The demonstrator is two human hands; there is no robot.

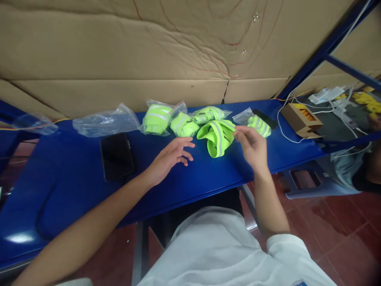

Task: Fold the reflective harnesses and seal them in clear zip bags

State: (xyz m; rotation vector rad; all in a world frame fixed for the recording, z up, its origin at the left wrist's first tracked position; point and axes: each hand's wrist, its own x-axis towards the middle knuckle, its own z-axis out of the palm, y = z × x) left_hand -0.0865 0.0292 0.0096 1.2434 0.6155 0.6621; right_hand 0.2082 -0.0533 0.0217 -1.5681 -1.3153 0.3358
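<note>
A loose neon-yellow band with grey reflective stripes (217, 137) lies on the blue table (74, 186). My left hand (171, 155) hovers just left of it, fingers spread, holding nothing. My right hand (253, 145) is at the band's right edge with fingers curled and partly blurred; it touches or nearly touches the band. Behind them lie several clear bags with folded neon bands inside: one at the left (156, 118), one in the middle (183, 124), one behind the loose band (208, 114), one at the right (258, 124).
A black phone (116, 155) lies flat on the table's left part. Empty clear plastic bags (104, 121) sit at the back left. A small cardboard box (300, 118), white cables and a power strip (326, 95) are at the right. Cardboard sheets form the back wall.
</note>
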